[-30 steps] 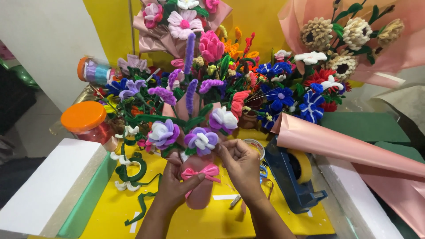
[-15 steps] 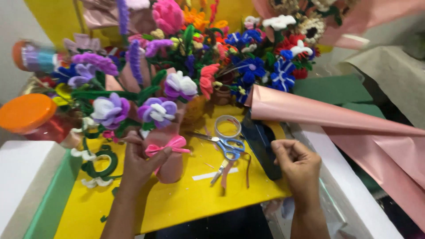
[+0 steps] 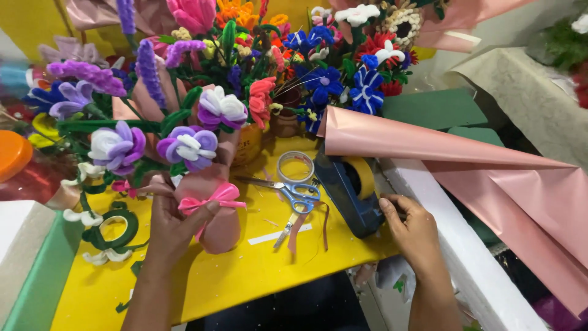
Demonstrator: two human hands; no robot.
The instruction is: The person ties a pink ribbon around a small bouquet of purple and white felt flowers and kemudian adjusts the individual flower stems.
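Observation:
My left hand [image 3: 171, 220] grips a small bouquet [image 3: 208, 202] wrapped in pink paper, tied with a pink ribbon bow [image 3: 214, 197]. Purple and white pipe-cleaner flowers [image 3: 190, 144] rise from its top. The bouquet stands upright on the yellow table [image 3: 245, 276]. My right hand [image 3: 413, 230] rests at the right end of a dark blue tape dispenser [image 3: 349, 190], its fingers curled against the dispenser's edge. Whether it pinches tape is hidden. Blue-handled scissors [image 3: 294, 199] lie between the two hands.
Many pipe-cleaner flowers [image 3: 318, 67] crowd the back of the table. A clear tape roll [image 3: 295, 167] lies by the scissors. A rolled pink paper sheet [image 3: 441, 153] runs off to the right over a white ledge [image 3: 465, 245]. An orange-lidded jar [image 3: 12, 153] stands at left.
My right hand left the ribbon bow and moved right to the tape dispenser. My left hand kept hold of the bouquet. The camera tipped down and to the right.

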